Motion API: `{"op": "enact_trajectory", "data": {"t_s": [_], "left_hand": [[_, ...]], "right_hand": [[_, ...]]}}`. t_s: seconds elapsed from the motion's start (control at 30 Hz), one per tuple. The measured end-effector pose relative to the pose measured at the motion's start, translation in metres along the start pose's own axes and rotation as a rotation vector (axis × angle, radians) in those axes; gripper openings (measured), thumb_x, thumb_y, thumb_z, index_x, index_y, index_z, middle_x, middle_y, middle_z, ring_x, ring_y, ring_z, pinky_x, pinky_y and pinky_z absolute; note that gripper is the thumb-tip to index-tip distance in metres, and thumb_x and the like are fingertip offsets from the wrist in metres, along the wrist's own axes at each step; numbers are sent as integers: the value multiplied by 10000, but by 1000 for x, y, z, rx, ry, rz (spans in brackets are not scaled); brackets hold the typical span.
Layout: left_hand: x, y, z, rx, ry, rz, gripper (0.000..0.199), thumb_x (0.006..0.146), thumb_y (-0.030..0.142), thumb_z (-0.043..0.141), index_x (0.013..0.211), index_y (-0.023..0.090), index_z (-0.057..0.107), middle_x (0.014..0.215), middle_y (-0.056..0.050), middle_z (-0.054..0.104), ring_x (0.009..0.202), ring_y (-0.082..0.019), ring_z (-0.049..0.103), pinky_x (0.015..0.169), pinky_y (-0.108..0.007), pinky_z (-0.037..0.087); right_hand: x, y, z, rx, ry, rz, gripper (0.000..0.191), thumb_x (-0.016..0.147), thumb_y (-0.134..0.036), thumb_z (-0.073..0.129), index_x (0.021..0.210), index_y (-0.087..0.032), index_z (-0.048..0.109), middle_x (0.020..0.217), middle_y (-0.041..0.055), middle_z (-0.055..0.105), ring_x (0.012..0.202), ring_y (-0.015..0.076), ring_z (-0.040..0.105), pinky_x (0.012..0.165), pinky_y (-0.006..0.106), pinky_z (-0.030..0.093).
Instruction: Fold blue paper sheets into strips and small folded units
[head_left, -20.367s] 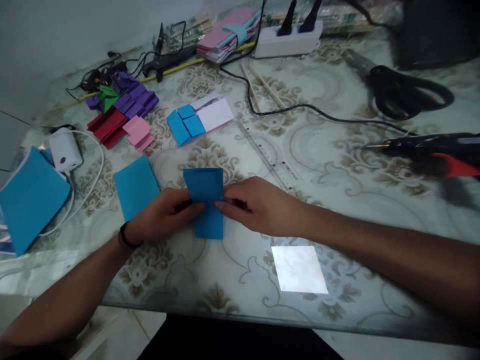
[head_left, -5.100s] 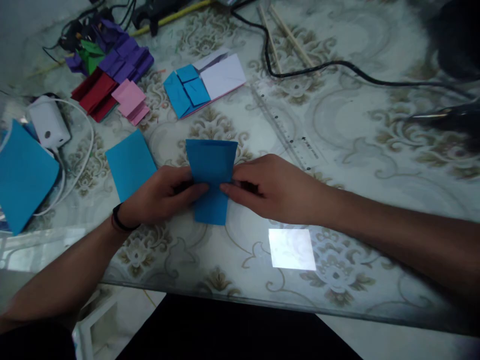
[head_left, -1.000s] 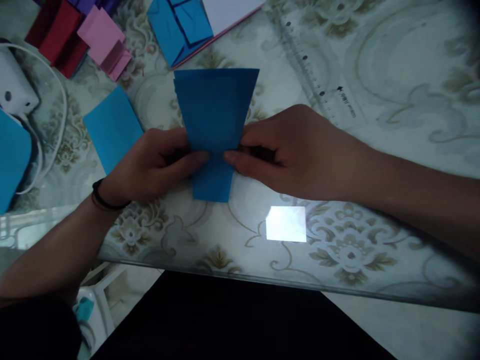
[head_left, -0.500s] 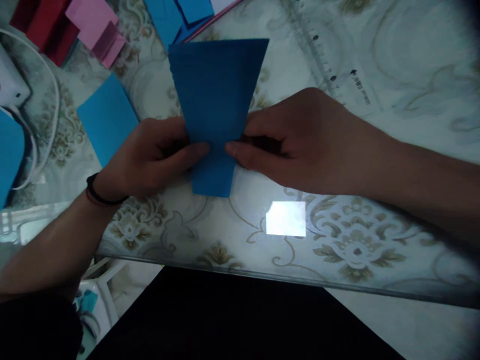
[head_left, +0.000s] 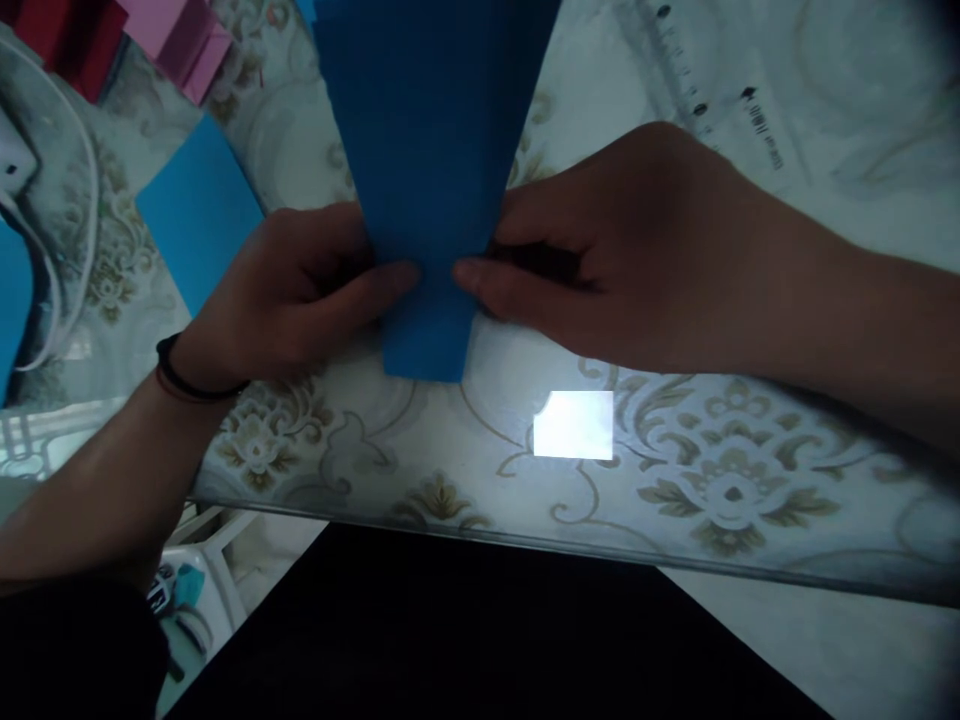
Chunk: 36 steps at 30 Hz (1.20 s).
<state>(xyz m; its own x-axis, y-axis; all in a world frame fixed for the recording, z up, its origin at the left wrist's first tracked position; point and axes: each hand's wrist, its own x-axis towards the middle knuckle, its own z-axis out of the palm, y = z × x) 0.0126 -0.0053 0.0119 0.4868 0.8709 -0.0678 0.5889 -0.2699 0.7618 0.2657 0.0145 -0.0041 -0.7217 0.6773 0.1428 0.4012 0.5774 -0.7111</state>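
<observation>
Between my hands a folded piece of blue paper [head_left: 435, 130] rises toward the camera, its upper end running out of the top of the view. My left hand [head_left: 300, 290] pinches its left edge, thumb on the near face and the other fingers hidden behind. On the opposite edge my right hand [head_left: 607, 260] grips the paper the same way, thumb tip close to the left one. The narrow lower end of the paper shows below both thumbs. A flat blue paper piece [head_left: 199, 210] lies on the table just beyond my left wrist.
Folded red paper [head_left: 71, 45] and folded pink paper [head_left: 180, 40] lie at the far left. A white cable [head_left: 91, 190] curves along the left side. A clear ruler [head_left: 697, 90] lies beyond my right hand. The patterned tabletop [head_left: 442, 450] ends at a front edge before my lap.
The blue paper's upper end has come up closer to the camera and now passes out of view at the top. Both hands keep their pinch, and the view has shifted slightly.
</observation>
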Motion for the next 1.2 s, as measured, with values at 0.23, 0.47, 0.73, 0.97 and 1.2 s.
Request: {"op": "enact_trajectory", "data": {"t_s": [0.23, 0.47, 0.73, 0.97, 1.2], "left_hand": [[-1, 4, -1, 110, -18, -43, 174, 1013, 375, 587, 892, 270, 654, 778, 31, 649, 732, -126, 608, 638, -320, 519], [-2, 2, -1, 150, -36, 35, 260, 1054, 384, 559, 830, 269, 621, 755, 28, 623, 682, -112, 600, 594, -301, 502], [1, -1, 2, 38, -12, 101, 221, 1035, 361, 617, 896, 203, 687, 740, 43, 617, 667, -82, 602, 573, -226, 480], [1, -4, 1, 54, 3, 105, 284, 1027, 370, 618, 827, 176, 675, 727, 45, 561, 660, -66, 578, 588, -209, 443], [2, -3, 1, 54, -19, 147, 307, 1037, 315, 619, 772, 161, 633, 726, 44, 551, 660, -56, 531, 588, -212, 422]], "right_hand": [[0, 0, -1, 4, 0, -6, 430, 1016, -292, 577, 628, -198, 417, 561, -57, 424, 521, 58, 415, 563, 300, 302], [1, -1, 0, 6, 1, -2, 437, 1013, -244, 598, 620, -191, 414, 544, -63, 403, 509, 56, 403, 539, 287, 288], [-1, -1, 2, 10, 6, 5, 444, 1004, -238, 611, 607, -181, 420, 541, -63, 400, 507, 53, 394, 527, 271, 262], [1, -1, 0, 3, -3, 15, 457, 1007, -235, 600, 605, -196, 388, 552, -54, 407, 525, 68, 404, 547, 290, 266], [-1, -3, -2, -3, -21, 33, 409, 1005, -243, 586, 636, -192, 418, 593, -53, 441, 567, 70, 415, 592, 300, 276]]}}
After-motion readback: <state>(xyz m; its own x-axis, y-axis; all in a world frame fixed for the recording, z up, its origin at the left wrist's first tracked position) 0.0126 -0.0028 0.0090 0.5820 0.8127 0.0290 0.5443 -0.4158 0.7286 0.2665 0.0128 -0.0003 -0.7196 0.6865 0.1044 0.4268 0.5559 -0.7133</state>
